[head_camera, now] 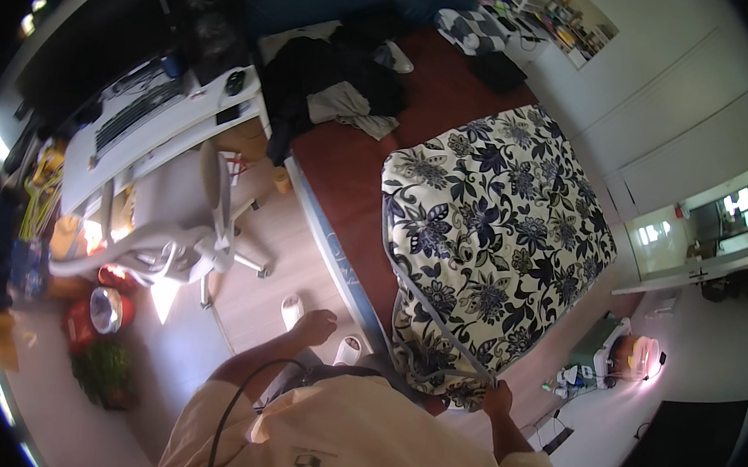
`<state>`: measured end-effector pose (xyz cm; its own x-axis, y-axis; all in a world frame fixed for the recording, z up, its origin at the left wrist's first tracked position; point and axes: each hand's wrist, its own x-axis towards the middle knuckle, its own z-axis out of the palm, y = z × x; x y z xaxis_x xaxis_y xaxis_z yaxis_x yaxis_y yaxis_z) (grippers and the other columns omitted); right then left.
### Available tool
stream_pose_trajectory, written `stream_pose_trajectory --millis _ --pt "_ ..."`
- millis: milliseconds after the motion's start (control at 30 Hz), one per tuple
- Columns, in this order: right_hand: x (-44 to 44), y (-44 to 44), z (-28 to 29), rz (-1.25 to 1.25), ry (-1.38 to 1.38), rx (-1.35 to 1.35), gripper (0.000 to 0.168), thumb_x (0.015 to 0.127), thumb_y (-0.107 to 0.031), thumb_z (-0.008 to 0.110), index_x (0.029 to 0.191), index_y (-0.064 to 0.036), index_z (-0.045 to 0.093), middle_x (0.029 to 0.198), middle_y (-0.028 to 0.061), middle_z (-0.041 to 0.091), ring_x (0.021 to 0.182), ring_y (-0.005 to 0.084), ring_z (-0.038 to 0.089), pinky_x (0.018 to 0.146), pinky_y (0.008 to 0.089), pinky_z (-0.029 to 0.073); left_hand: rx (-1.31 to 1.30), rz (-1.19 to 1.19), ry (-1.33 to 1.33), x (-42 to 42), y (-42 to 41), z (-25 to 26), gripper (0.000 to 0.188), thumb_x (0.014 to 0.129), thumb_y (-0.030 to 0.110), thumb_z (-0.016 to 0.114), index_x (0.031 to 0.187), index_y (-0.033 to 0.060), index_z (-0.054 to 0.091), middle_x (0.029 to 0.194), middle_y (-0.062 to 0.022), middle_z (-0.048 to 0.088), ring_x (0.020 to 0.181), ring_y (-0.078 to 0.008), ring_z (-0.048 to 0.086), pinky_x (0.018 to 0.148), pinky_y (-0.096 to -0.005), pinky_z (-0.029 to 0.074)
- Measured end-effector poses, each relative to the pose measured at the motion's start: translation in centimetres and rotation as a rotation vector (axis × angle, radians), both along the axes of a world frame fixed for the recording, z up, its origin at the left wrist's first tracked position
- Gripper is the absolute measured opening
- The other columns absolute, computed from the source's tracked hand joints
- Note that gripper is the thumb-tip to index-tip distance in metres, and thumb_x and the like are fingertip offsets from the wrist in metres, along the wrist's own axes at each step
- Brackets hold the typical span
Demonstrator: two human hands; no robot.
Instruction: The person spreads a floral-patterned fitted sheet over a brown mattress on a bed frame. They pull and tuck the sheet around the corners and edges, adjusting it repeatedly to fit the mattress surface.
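A floral blanket [496,225] with a grey border lies over the near right part of a bed, on a dark red sheet [346,170]. My right hand [498,399] grips the blanket's near corner at the bed's near right end. One part of the blanket is folded back along a slanting grey edge. My left hand [318,327] hangs over the floor beside the bed, with its fingers curled; whether anything is inside them cannot be seen. Dark clothes [336,68] and a grey cloth [352,108] are heaped at the bed's far left.
A grey swivel chair [173,214] stands at the left by a white desk [173,140] with a keyboard. White slippers [292,310] are near my left hand. A checked folded cloth [471,32] lies at the bed's far end. A power strip [557,440] with cables is at the right.
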<state>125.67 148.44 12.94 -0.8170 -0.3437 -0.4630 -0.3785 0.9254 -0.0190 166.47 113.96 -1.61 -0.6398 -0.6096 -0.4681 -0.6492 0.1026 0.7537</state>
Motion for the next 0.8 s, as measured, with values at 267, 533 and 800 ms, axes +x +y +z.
stream_pose_trajectory --millis 267,533,800 --pt "9.1 -2.7 1.7 -0.368 0.207 -0.315 0.023 0.094 -0.017 0.061 0.107 0.002 0.064 0.099 0.0233 0.069 0.096 0.0409 0.066 0.087 0.0455 0.051 0.858 0.358 -0.074 -18.4 -21.9 -14.3 0.04 0.091 0.037 0.066 0.123 0.0137 0.064 0.104 -0.0046 0.066 0.087 -0.0222 0.062 0.07 -0.0413 0.05" --pt "14.3 1.6 5.9 -0.74 0.461 -0.413 0.028 0.086 0.0 0.053 0.111 0.005 0.064 0.105 0.0125 0.068 0.095 0.0243 0.063 0.087 0.0373 0.053 1.045 0.546 -0.298 -30.7 -27.5 -14.7 0.067 0.098 0.056 0.057 0.146 0.0115 0.046 0.133 -0.0131 0.056 0.122 -0.0337 0.056 0.107 -0.0589 0.04" --pt "11.8 1.4 23.1 -0.85 0.903 -0.622 0.022 0.091 -0.009 0.055 0.106 0.003 0.066 0.103 0.0088 0.066 0.093 0.0205 0.06 0.089 0.0357 0.05 1.347 0.922 0.245 -32.9 -24.4 -13.6 0.042 0.093 0.035 0.071 0.126 0.0112 0.061 0.124 -0.01 0.066 0.113 -0.0315 0.063 0.097 -0.0567 0.05"
